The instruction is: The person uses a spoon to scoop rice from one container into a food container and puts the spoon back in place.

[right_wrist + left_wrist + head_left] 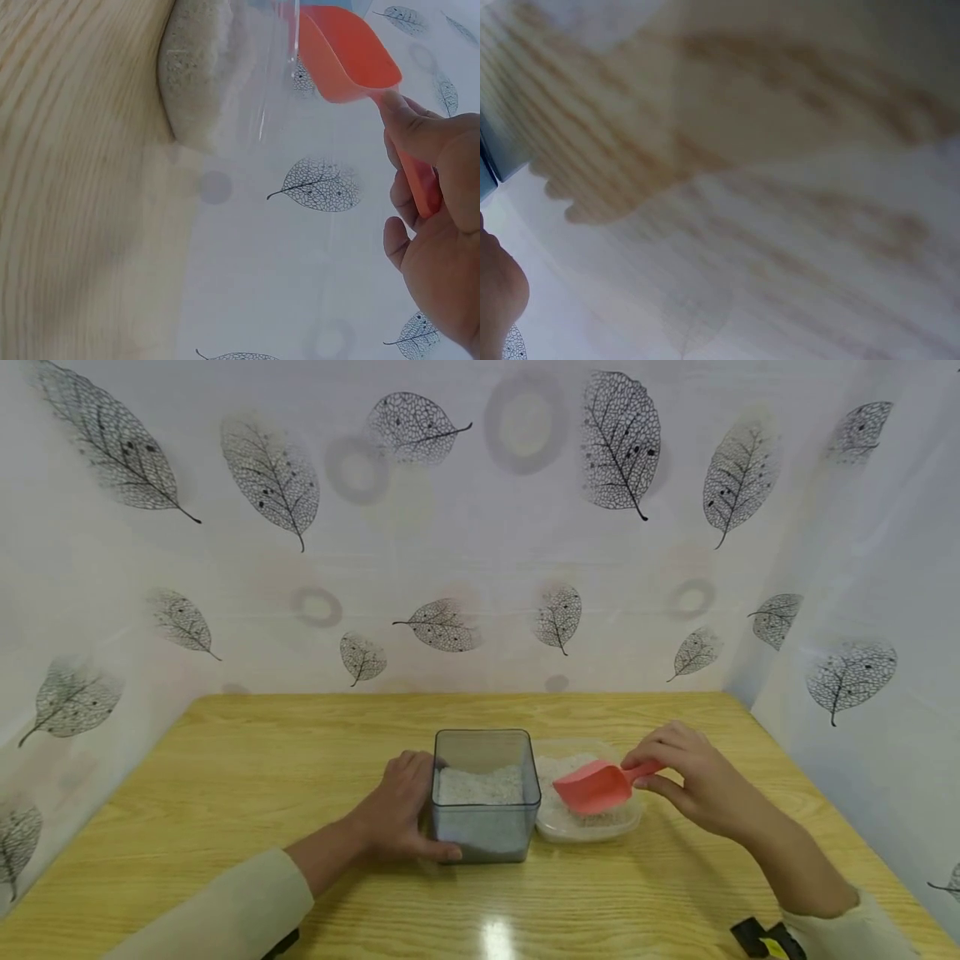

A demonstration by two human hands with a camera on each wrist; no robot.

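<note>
My left hand [397, 806] holds the left side of a see-through grey square container [487, 831], its thumb along the front. Pale grains fill part of that container. In the right wrist view my right hand [439, 161] grips the handle of a coral-pink scoop [349, 56]. The scoop's bowl looks bare inside and is over a clear shallow tub [588, 835], which holds more pale grains [196, 71]. The left wrist view catches only part of the left hand [501, 292] and a corner of the grey container [502, 142].
Tub and container stand side by side on a wood-grain table [247, 777]. A white sheet [480, 543] printed with dark leaves hangs behind the table and along both sides. A black object with a yellow mark [772, 943] shows by the right sleeve.
</note>
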